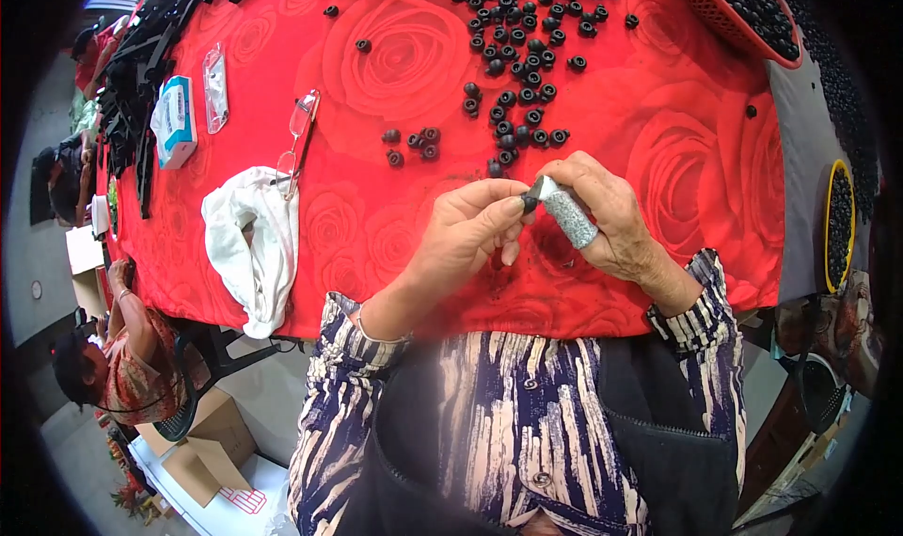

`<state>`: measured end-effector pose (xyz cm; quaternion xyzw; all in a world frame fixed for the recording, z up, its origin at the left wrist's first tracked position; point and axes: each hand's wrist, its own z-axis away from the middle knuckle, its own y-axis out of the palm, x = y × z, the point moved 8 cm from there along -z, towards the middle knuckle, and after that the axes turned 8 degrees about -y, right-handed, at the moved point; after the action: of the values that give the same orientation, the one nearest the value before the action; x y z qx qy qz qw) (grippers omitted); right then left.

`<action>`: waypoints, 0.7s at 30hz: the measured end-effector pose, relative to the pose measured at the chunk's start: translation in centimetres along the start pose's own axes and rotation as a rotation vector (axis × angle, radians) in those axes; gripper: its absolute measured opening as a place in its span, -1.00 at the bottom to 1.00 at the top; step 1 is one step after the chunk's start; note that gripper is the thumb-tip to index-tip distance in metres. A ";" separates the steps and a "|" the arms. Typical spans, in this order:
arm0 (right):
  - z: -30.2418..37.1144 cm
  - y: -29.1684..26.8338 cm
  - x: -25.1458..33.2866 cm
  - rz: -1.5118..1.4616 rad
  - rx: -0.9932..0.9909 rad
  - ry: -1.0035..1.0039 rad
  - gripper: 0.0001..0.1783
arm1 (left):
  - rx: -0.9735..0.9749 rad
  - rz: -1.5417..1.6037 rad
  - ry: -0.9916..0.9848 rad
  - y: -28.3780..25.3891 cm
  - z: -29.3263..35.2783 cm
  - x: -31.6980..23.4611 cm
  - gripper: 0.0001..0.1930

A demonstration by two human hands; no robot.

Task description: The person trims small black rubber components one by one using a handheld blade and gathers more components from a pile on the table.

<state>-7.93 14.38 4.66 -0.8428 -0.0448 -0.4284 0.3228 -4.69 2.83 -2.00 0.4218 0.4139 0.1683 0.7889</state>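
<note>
- At the centre of the view, over the near edge of the red rose-patterned tablecloth (395, 244), the two hands meet.
- The left hand (466, 230) has its fingers curled, thumb and forefinger pinched on a small black ring-shaped part (530, 201).
- The right hand (611, 216) is closed around a grey speckled stick (570, 214), which lies along its forefinger; the stick's upper tip touches the black part, though whether it enters the part's hole is too small to tell.
- At twelve o'clock from the hands, a loose scatter of black parts (517, 75) spreads up the cloth to the far edge, with a small cluster (414, 143) lying at eleven o'clock.
- At one o'clock, near the top rim, a red mesh basket (720, 14) holds more black parts.
- At three o'clock, off the cloth, a yellow-rimmed bowl (829, 226) is also filled with them.
- At nine o'clock lies a crumpled white cloth (249, 244), hanging over the table's edge, with a pair of spectacles (299, 132) just above it and touching it.
- At ten o'clock sit a small blue-and-white box (175, 119) and a clear plastic packet (215, 86), near each other.
- At eight o'clock, below the table, another person in a patterned top (122, 367) sits beside cardboard boxes (202, 447).
</note>
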 end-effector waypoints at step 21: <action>0.0 0.1 -0.2 0.011 0.047 0.008 -0.67 | -0.013 -0.019 -0.047 0.0 0.0 0.2 -0.78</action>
<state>-8.01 14.33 4.49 -0.8335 -0.0491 -0.4289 0.3448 -4.56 2.94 -2.06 0.4166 0.3981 0.1539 0.8027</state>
